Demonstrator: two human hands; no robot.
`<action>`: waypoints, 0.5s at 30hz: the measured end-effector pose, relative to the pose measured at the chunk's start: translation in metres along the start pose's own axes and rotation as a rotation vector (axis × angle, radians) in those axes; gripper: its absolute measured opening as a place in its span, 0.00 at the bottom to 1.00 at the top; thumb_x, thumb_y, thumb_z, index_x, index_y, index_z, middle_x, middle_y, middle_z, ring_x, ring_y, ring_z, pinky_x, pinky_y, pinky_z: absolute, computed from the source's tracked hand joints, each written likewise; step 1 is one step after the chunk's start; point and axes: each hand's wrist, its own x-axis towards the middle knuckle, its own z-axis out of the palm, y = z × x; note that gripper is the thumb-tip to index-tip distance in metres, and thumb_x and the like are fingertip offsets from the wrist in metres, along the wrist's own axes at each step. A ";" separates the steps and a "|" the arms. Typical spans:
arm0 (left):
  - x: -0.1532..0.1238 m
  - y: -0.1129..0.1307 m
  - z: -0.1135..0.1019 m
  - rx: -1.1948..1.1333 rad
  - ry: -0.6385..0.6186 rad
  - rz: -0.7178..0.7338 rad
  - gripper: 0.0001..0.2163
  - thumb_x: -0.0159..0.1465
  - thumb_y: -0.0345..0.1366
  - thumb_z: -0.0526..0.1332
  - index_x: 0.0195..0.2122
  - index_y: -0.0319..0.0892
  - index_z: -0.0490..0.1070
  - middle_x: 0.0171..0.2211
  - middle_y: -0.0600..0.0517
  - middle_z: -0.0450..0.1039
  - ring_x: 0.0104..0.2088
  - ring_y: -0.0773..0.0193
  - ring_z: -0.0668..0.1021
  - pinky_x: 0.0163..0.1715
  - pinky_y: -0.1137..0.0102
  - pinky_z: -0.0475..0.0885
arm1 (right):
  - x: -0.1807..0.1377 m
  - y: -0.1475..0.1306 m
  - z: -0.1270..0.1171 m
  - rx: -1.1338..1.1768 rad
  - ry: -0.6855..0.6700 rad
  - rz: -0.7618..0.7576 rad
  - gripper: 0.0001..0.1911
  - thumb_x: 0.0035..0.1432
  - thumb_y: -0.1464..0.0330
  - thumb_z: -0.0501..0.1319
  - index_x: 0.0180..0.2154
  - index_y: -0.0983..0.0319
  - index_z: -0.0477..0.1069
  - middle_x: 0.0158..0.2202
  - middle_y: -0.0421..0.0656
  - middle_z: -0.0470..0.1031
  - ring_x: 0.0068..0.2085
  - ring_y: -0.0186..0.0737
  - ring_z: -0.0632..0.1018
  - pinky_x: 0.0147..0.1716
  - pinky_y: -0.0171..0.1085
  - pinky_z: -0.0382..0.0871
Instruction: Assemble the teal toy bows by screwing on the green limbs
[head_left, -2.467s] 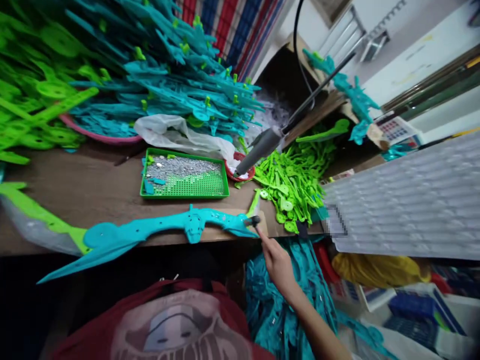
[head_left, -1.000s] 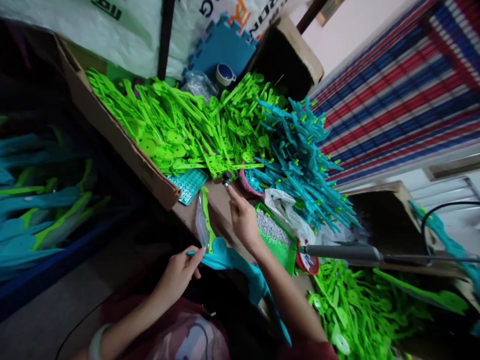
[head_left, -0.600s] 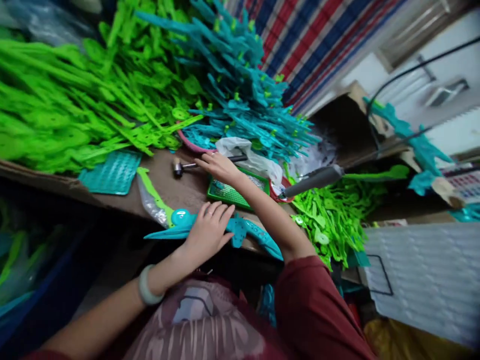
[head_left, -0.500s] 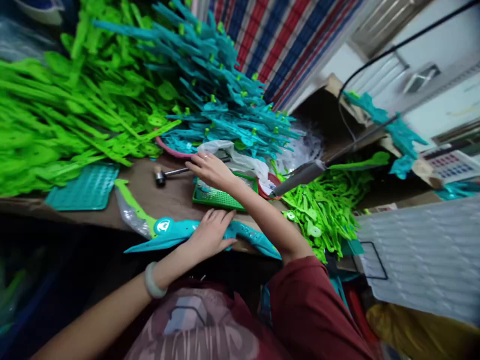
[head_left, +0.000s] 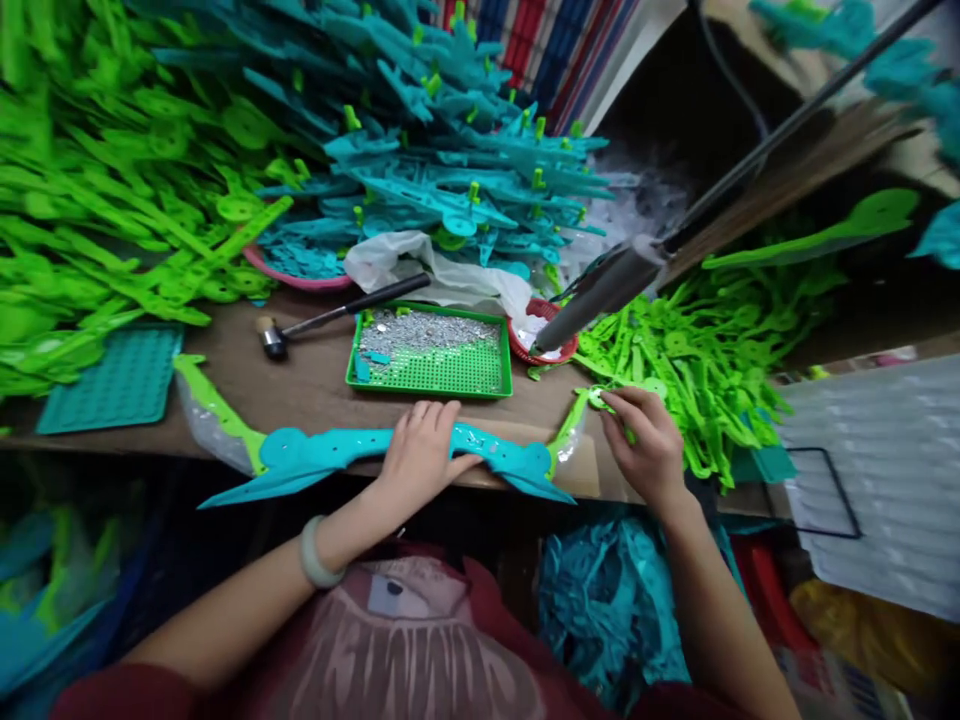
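A long teal plastic part (head_left: 322, 455) lies along the near edge of the wooden bench (head_left: 315, 370). My left hand (head_left: 424, 455) rests on its middle, fingers wrapped over it. My right hand (head_left: 645, 440) is closed on a small green plastic piece (head_left: 611, 397) at the edge of the green heap (head_left: 675, 350). A green tray (head_left: 431, 352) with small silvery bits sits just behind the teal part. A small hammer (head_left: 330, 312) lies on the bench to the left of the tray.
Large heaps of green parts (head_left: 112, 190) and teal parts (head_left: 442, 160) fill the back. A teal mat (head_left: 112, 378) lies at left. A grey tool on a rod (head_left: 607, 285) points into a red dish (head_left: 536, 345). White ribbed sheet (head_left: 877, 470) at right.
My right hand let go of the hammer on the bench and moved right to the green heap. My left hand came onto the teal part and stays there.
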 end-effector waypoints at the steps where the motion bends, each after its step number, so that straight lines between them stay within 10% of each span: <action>1: -0.001 0.000 0.000 -0.008 0.000 -0.003 0.32 0.63 0.52 0.66 0.61 0.36 0.62 0.50 0.39 0.74 0.52 0.45 0.73 0.48 0.56 0.70 | -0.006 -0.003 0.002 0.033 0.000 0.023 0.15 0.65 0.71 0.58 0.52 0.58 0.74 0.45 0.51 0.76 0.45 0.47 0.79 0.43 0.46 0.77; 8: 0.000 -0.003 0.001 -0.068 0.017 0.007 0.32 0.62 0.48 0.68 0.61 0.36 0.61 0.50 0.41 0.73 0.52 0.46 0.74 0.48 0.57 0.71 | 0.011 -0.066 0.047 0.083 -0.502 -0.440 0.11 0.70 0.70 0.54 0.50 0.61 0.72 0.43 0.49 0.76 0.40 0.41 0.76 0.36 0.38 0.71; 15: -0.002 0.001 0.004 -0.120 0.056 -0.047 0.33 0.61 0.49 0.69 0.62 0.38 0.61 0.51 0.39 0.73 0.53 0.45 0.74 0.49 0.55 0.71 | 0.014 -0.058 0.069 0.170 -0.384 -0.554 0.13 0.72 0.72 0.49 0.45 0.62 0.72 0.37 0.47 0.76 0.36 0.39 0.75 0.34 0.35 0.70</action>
